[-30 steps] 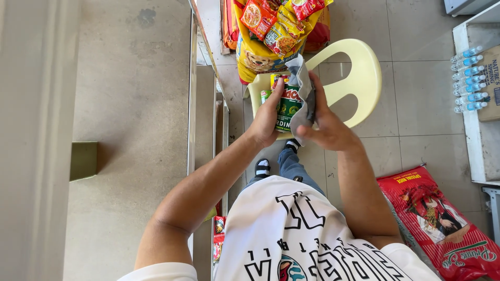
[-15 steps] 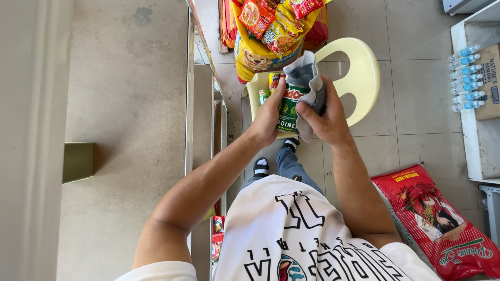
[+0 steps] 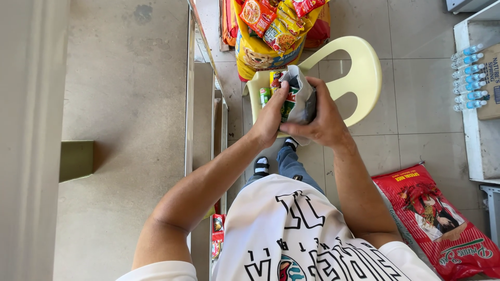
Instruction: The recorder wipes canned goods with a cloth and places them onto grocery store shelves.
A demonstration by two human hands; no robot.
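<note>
Both my hands on a grey bag, above the yellow chair

My left hand (image 3: 272,115) pinches the left edge of the thin grey bag (image 3: 301,100), fingers closed on it; my right hand (image 3: 323,117) wraps its right side, fingers curled shut on the film. It looks light, limp and slippery, best gripped at the rim. Mouth and long axis point away from me, over the pale yellow plastic chair (image 3: 359,73).

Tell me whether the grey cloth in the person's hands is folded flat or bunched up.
Bunched up. The grey cloth is crumpled and wrapped partly around a green-labelled can, gripped by the right hand while the left hand steadies the can.
</note>
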